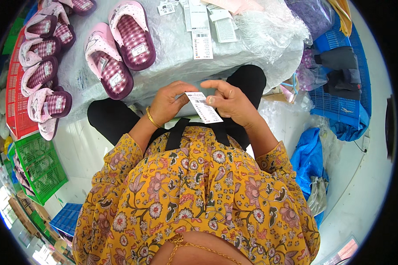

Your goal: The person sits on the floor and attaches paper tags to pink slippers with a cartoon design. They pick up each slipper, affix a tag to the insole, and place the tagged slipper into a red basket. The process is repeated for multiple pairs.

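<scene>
Both hands (199, 104) pinch a white paper tag (203, 107) held between them.

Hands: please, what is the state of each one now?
Left hand: fingers closed on the left edge of the paper tag.
Right hand: thumb and fingers pinch the same paper tag.

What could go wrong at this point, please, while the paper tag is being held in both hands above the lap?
The paper tag is pinched only at its edges by the left hand and right hand, so it might crease, tear or slip to the lap. The pair of pink slippers lies on loose plastic sheeting near the table edge, so a tug on the sheeting could perhaps shift them. More white tags lie loose nearby and could get mixed up.
</scene>
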`<state>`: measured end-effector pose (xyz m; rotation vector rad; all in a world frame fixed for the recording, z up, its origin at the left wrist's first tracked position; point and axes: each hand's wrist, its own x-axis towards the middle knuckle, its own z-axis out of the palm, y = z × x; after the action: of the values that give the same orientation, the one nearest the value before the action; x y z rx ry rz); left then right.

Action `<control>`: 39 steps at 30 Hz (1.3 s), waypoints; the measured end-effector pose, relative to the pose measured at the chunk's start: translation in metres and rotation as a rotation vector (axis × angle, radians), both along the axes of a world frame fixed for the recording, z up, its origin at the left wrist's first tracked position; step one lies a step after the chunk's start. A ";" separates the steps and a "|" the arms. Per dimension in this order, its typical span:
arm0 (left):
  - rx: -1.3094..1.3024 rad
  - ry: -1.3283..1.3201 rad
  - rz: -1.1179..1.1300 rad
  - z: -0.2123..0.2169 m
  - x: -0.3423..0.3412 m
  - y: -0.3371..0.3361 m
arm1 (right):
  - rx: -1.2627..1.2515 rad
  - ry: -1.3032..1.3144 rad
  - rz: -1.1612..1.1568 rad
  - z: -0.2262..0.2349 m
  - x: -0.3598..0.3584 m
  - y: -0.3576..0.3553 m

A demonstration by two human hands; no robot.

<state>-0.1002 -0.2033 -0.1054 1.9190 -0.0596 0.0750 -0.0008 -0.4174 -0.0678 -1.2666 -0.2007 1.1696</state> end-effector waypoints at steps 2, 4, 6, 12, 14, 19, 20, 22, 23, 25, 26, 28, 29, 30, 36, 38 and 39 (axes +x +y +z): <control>-0.089 0.006 0.032 0.011 0.000 -0.010 | -0.085 -0.196 0.017 0.007 -0.006 0.004; -0.128 -0.004 0.059 0.010 -0.002 -0.015 | -0.120 -0.390 0.021 0.005 -0.010 0.008; -0.301 0.137 0.096 0.015 -0.003 -0.020 | -0.138 -0.476 -0.022 0.001 -0.016 0.010; -0.536 0.252 0.213 0.018 -0.006 -0.034 | -0.185 -0.503 -0.087 0.002 -0.023 0.011; -0.526 0.278 0.216 0.016 -0.009 -0.031 | -0.153 -0.467 -0.078 0.004 -0.021 0.010; -0.628 0.414 0.091 0.023 -0.015 -0.013 | -0.074 -0.193 -0.122 0.006 -0.024 0.008; -0.707 0.464 0.072 0.027 -0.016 -0.011 | -0.068 -0.163 -0.131 0.006 -0.023 0.008; -0.942 0.529 0.119 0.034 -0.017 -0.011 | -0.068 -0.205 -0.130 0.005 -0.022 0.008; -1.060 0.560 0.142 0.038 -0.018 -0.012 | -0.068 -0.226 -0.130 0.004 -0.022 0.009; -0.905 0.522 0.175 0.043 -0.018 -0.017 | -0.098 -0.340 -0.100 0.001 -0.020 0.010; -0.797 0.484 0.174 0.040 -0.018 -0.019 | -0.113 -0.397 -0.085 -0.001 -0.021 0.011; -0.689 0.420 0.175 0.036 -0.018 -0.021 | -0.122 -0.439 -0.082 -0.004 -0.023 0.012; -0.687 0.396 0.177 0.034 -0.017 -0.021 | -0.127 -0.460 -0.080 -0.004 -0.024 0.013; -0.685 0.371 0.179 0.033 -0.017 -0.021 | -0.134 -0.448 -0.084 -0.002 -0.024 0.014; -0.598 0.295 0.248 0.027 -0.018 -0.024 | -0.119 -0.498 -0.135 0.004 -0.023 0.019; -0.613 0.277 0.261 0.024 -0.017 -0.027 | -0.111 -0.619 -0.156 0.000 -0.024 0.021; -0.620 0.271 0.267 0.023 -0.017 -0.028 | -0.109 -0.620 -0.161 -0.003 -0.023 0.022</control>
<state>-0.1175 -0.2318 -0.0824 1.2925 0.3638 0.0088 -0.0241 -0.3955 -0.0707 -1.6851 -0.4854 0.6295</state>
